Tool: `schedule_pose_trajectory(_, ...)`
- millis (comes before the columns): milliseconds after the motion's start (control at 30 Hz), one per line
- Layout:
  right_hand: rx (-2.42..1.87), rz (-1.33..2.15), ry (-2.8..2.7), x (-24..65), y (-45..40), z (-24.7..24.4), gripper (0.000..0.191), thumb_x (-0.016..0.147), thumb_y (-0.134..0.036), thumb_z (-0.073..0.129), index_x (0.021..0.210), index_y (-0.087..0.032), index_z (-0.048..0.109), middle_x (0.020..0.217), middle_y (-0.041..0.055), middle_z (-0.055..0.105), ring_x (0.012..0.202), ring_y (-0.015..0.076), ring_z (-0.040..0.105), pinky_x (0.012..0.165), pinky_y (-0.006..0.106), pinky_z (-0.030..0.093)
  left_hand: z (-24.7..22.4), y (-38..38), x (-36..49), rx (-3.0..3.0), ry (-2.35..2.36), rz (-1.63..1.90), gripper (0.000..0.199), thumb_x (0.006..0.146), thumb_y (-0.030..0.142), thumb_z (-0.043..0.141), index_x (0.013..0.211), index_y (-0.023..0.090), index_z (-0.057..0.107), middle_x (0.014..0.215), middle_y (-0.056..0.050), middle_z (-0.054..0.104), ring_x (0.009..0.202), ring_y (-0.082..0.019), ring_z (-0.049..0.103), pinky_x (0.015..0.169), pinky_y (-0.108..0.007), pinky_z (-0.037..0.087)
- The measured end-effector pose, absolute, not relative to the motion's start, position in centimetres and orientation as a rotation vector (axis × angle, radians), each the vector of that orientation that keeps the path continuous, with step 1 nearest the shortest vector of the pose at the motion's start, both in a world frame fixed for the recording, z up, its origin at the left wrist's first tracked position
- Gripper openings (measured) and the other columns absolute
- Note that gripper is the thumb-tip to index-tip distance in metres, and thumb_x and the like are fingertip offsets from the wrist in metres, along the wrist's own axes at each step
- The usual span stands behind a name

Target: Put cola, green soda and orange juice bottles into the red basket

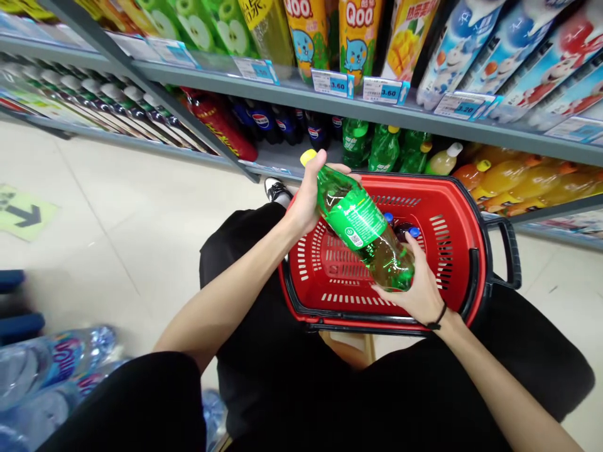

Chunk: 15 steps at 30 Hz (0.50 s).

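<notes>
A large green bottle point(355, 220) with a yellow cap is held at a slant above a red shopping basket point(452, 194). My left hand point(311, 191) is closed round its neck, just below the cap. At the other end, my right hand point(419, 289) grips the bottle's base, with a black band on the wrist. Inside the basket, partly hidden behind the green bottle, are dark bottles with blue caps point(413, 232). The basket sits between my legs, its black handle folded down at the side.
A shelf point(277, 88) runs across ahead, with upright drinks above and cola, green and orange bottles point(532, 182) below. Packs of water bottles point(56, 364) stand on the floor at the lower left. A floor arrow sticker point(23, 213) lies at the far left.
</notes>
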State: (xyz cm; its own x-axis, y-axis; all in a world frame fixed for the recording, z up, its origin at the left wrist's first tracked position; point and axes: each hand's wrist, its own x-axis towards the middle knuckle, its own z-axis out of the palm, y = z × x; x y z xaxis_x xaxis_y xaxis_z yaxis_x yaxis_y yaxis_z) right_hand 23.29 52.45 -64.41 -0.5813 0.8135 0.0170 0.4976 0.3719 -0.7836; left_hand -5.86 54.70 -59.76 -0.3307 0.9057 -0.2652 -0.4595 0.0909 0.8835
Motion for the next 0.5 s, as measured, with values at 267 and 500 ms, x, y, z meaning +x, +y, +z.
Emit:
schedule_pose_trajectory(267,-0.877,0.279,-2.463,24.2,53.9,-65.3,0.110,0.088,-0.033,0.085,0.175,-0.025,0.018,0.145,0.0228,0.058,0.127,0.0386,0.069,0.082,0.047,0.071,-59.2,54.6,-5.7,0.494,1.116,1.547,0.059,0.090,0.078,0.064,0.087,0.020,0.074,0.099,-0.008,0.083,0.117,-0.031,0.078,0.098,-0.040,0.064)
schedule_pose_trajectory(500,-0.778,0.074,-2.446,24.3,54.7,-65.3,0.105,0.090,-0.032,0.084,0.174,-0.020,0.021,0.142,0.0249,0.060,0.127,0.0388,0.070,0.086,0.046,0.070,-58.9,54.4,-5.8,0.488,1.072,1.551,0.039,0.092,0.057,0.070,0.087,0.018,0.074,0.106,-0.008,0.083,0.124,-0.031,0.075,0.111,-0.044,0.059)
